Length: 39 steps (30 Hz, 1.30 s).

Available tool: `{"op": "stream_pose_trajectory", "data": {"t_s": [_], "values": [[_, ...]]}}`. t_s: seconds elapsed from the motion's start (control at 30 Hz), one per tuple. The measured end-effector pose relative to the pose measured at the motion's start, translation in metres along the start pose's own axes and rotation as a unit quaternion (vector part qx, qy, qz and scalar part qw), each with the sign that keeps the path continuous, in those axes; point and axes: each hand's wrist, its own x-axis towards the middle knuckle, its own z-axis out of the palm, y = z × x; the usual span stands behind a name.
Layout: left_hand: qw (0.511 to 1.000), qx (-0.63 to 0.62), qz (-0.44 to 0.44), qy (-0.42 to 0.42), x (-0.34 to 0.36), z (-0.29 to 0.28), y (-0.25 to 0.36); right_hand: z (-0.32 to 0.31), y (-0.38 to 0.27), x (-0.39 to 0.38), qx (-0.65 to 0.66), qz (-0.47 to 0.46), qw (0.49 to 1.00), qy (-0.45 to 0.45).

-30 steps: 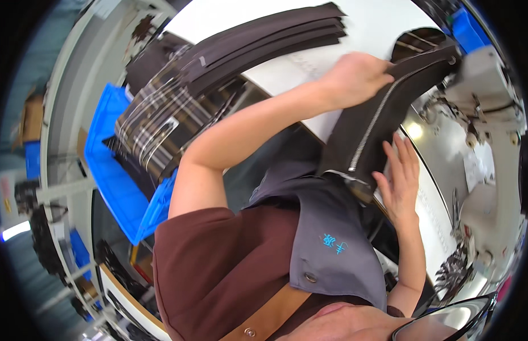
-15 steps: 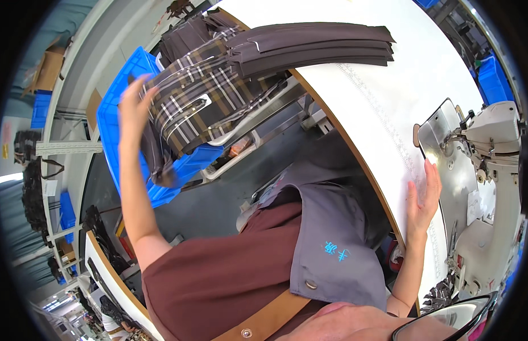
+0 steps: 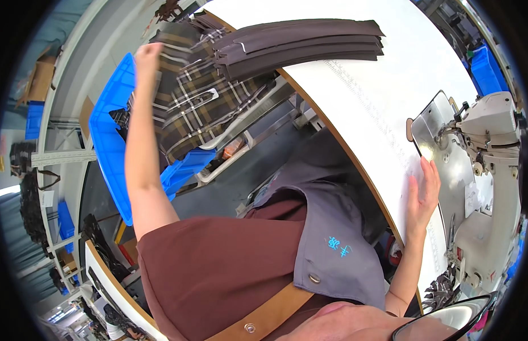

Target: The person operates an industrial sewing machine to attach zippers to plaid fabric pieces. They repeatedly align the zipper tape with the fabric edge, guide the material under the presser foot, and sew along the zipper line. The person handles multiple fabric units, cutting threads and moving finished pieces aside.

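Observation:
My left hand (image 3: 148, 59) is closed on the upper edge of plaid fabric pieces (image 3: 193, 122), which are piled in and over a blue bin (image 3: 109, 145) at the left. A stack of long dark-brown strips (image 3: 295, 42) lies across the plaid pile and the white table (image 3: 360, 96). My right hand (image 3: 423, 196), fingers extended and apart, rests at the table's right part, beside the metal plate (image 3: 433, 136) of the sewing machine (image 3: 485, 122). It holds nothing.
Metal racks (image 3: 62, 159) with blue bins and dark hanging items stand at the left. Another blue bin (image 3: 485, 71) is beyond the table at upper right. Dark floor shows between the table and the bin. A second worktop (image 3: 107, 273) is at lower left.
The dark zippered piece held a second ago has left the table. My left hand swung left to the bin, then up along the plaid pile. My right hand remains near the machine.

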Motion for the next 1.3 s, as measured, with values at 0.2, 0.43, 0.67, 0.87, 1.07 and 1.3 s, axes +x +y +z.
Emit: {"op": "stream_pose_trajectory", "data": {"t_s": [0.2,0.43,0.67,0.87,1.07,1.3], "values": [[0.949,-0.164,0.231,-0.137,-0.095,-0.045,0.121,0.002,0.0,0.005,0.002,-0.049,0.999,0.009],[0.856,-0.263,0.391,-0.212,-0.19,0.029,0.282,0.003,-0.056,0.01,0.298,0.019,0.952,-0.069],[0.79,-0.365,0.456,-0.185,-0.205,0.075,0.362,0.026,-0.098,0.043,0.566,0.127,0.812,-0.068],[0.711,-0.355,0.605,0.044,-0.184,0.1,0.384,-0.016,-0.054,0.043,0.565,0.121,0.812,-0.081],[0.819,-0.065,0.564,-0.088,-0.194,0.179,0.339,-0.007,-0.052,-0.009,0.514,0.332,0.787,-0.084],[0.614,-0.144,0.729,-0.267,-0.247,0.227,0.304,-0.007,-0.046,-0.022,0.457,0.236,0.853,-0.087]]}}
